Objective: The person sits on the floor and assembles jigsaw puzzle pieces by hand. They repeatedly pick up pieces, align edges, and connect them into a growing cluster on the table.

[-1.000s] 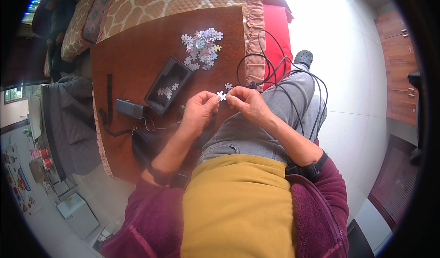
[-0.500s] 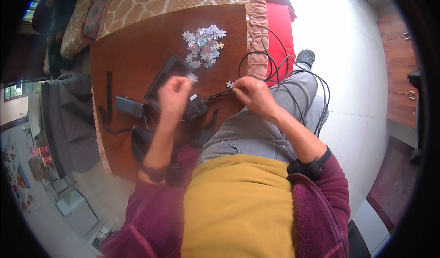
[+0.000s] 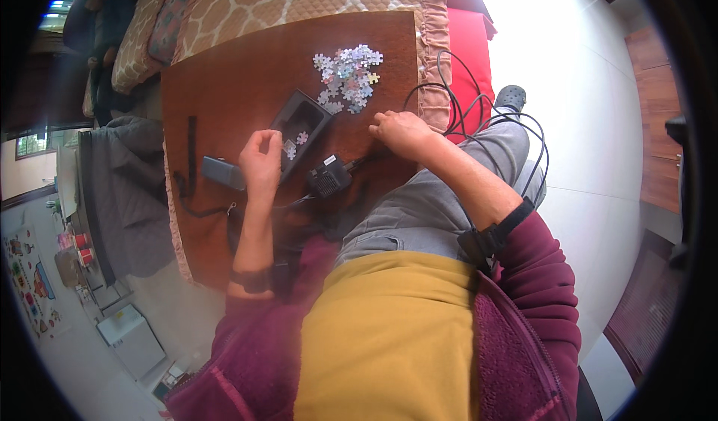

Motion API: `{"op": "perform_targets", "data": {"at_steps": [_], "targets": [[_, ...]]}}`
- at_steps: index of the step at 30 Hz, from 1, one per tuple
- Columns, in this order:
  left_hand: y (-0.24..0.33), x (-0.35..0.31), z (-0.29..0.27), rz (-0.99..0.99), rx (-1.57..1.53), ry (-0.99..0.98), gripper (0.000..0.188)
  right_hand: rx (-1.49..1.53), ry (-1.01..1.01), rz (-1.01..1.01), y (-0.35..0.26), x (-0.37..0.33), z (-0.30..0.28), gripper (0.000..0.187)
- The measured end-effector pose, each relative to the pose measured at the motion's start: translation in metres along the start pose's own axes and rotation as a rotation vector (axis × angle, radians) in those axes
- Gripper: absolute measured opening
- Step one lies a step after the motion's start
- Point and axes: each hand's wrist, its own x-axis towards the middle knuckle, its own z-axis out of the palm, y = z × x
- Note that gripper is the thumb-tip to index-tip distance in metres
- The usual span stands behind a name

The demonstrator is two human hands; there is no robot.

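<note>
A dark open-topped box (image 3: 320,127) lies at an angle on the brown wooden table (image 3: 232,69), with a few jigsaw pieces (image 3: 301,137) inside. My left hand (image 3: 262,163) is over the box's left side, thumb and finger pinched at a pale jigsaw piece (image 3: 290,150). My right hand (image 3: 402,133) rests low at the table's right side, fingers curled down and closed; what they hold, if anything, is hidden. Beyond the box lies a loose heap of pale jigsaw pieces (image 3: 348,77).
Next to the box sits a black power adapter (image 3: 329,176), and a grey-blue device (image 3: 223,173) lies left of my left hand. Black cables (image 3: 479,107) loop over the table's right edge and my leg. A dark strap (image 3: 191,152) lies on the left.
My left hand has moved left, from above the box to its left side. My right hand has lowered over the spot where a single jigsaw piece lay. The view has shifted slightly.
</note>
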Motion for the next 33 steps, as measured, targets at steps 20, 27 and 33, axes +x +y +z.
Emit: {"op": "perform_targets", "data": {"at_steps": [20,27,33], "targets": [[0.016,-0.030,0.042,-0.016,-0.112,-0.178,0.011,0.332,0.229,0.068,-0.007,-0.025,-0.012,0.019],[0.050,-0.048,0.058,-0.112,-0.320,-0.410,0.018,1.712,0.333,0.414,-0.034,-0.051,-0.036,0.014],[0.072,-0.056,0.060,-0.233,-0.437,-0.516,0.022,2.070,0.356,0.448,-0.050,-0.063,-0.028,0.013]]}}
